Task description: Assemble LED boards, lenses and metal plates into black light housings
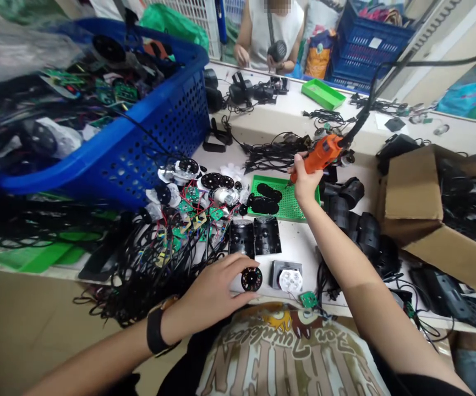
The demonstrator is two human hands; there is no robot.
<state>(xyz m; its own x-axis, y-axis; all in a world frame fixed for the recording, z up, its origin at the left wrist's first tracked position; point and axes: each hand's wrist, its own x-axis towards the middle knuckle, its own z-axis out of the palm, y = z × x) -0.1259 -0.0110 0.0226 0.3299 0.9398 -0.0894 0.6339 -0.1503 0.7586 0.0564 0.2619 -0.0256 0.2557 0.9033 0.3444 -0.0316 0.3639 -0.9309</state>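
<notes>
My right hand (pixel 307 180) is wrapped round an orange electric screwdriver (pixel 321 154), its tip pointing down over a green perforated tray (pixel 291 212). Flat black oval pieces (pixel 266 204) lie in that tray. Near the table's front edge, my left hand (pixel 225 283) has thumb and fingers curved round the sides of a round black disc (pixel 251 279) with small coloured spots. Just beyond it stand two black half-shell housings (pixel 266 235). To its right are a grey block with a white lens plate (pixel 290 280) and a small green circuit board (pixel 308 300).
A large blue basket (pixel 167 118) full of parts stands at the left. Wired circuit boards (pixel 196 220) and black cables heap beside it. At the right is an open cardboard box (pixel 413 181). Across the table a person (pixel 281 38) holds a black part; a green tray (pixel 323 94) lies nearby.
</notes>
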